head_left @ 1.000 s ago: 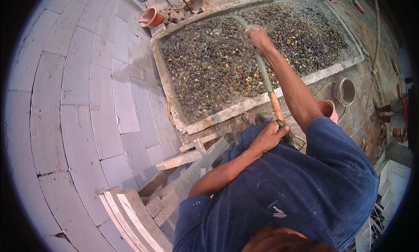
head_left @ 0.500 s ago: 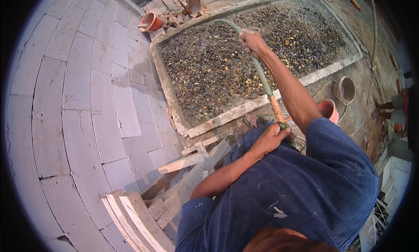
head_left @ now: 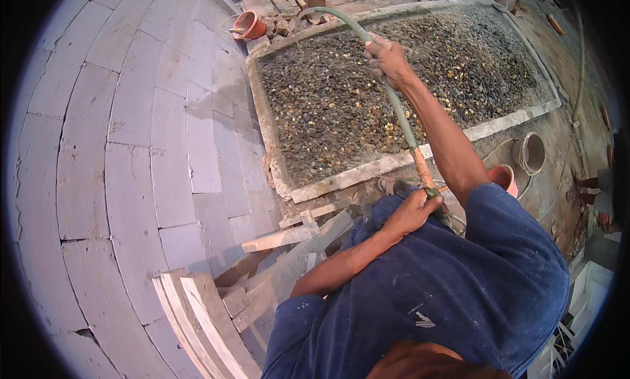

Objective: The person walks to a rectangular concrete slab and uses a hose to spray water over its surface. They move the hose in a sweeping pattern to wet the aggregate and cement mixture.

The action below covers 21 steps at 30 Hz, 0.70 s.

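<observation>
A green hose (head_left: 398, 110) runs from near my waist out over a bed of wet-looking gravel (head_left: 341, 97). My right hand (head_left: 390, 59), arm stretched forward, is wrapped round it below its bent outlet end. Close to my body, my left hand (head_left: 412, 213) grips the hose's lower part, just below an orange-tan wrapped section (head_left: 422, 168). The outlet curves left over the gravel bed's far left corner, and a faint stream of water seems to fall from it. A pale, rough concrete rim (head_left: 367, 173) frames the gravel.
A grey block wall (head_left: 131, 116) rises along the left. Timber planks (head_left: 282, 238) lean at lower left. An orange bucket (head_left: 249, 26) stands by rubble at the far left corner; a red bucket (head_left: 503, 177) and a grey bucket (head_left: 529, 153) stand at right. Someone's legs (head_left: 594, 190) show at the right edge.
The view has shifted, so the wall, gravel bed and buckets appear slightly lower and farther right. Both hands keep their grip on the hose, whose outlet has swung left toward the rim.
</observation>
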Each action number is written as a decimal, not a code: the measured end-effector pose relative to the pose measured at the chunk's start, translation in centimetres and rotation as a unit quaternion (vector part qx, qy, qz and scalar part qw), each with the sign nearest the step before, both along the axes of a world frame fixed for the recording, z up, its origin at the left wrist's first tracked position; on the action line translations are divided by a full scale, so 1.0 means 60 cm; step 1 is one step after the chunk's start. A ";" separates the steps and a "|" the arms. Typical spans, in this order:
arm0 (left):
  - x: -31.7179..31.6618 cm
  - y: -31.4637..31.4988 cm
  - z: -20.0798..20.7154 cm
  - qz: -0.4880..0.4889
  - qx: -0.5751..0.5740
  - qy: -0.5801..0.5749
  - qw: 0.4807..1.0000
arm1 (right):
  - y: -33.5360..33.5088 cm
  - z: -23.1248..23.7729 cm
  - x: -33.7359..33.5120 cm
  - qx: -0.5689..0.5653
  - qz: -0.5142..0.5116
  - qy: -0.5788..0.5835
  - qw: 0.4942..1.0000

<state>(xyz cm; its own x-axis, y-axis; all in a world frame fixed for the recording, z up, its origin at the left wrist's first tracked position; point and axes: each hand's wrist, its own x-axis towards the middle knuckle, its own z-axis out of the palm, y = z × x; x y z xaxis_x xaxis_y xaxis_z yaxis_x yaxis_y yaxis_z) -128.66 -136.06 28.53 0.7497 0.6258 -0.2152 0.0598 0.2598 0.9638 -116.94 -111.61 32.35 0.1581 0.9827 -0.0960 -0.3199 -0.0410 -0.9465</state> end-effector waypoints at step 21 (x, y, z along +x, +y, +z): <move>0.028 0.002 -0.035 0.073 0.001 -0.030 0.997 | 0.022 0.020 -0.004 0.054 -0.008 0.005 0.999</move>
<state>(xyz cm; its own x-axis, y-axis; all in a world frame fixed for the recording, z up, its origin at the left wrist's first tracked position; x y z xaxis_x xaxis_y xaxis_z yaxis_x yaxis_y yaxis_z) -126.98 -135.93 26.43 0.6617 0.7300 -0.1711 -0.0362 0.2591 0.9652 -117.20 -110.28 33.57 0.1735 0.9848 0.0081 -0.3285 0.0657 -0.9422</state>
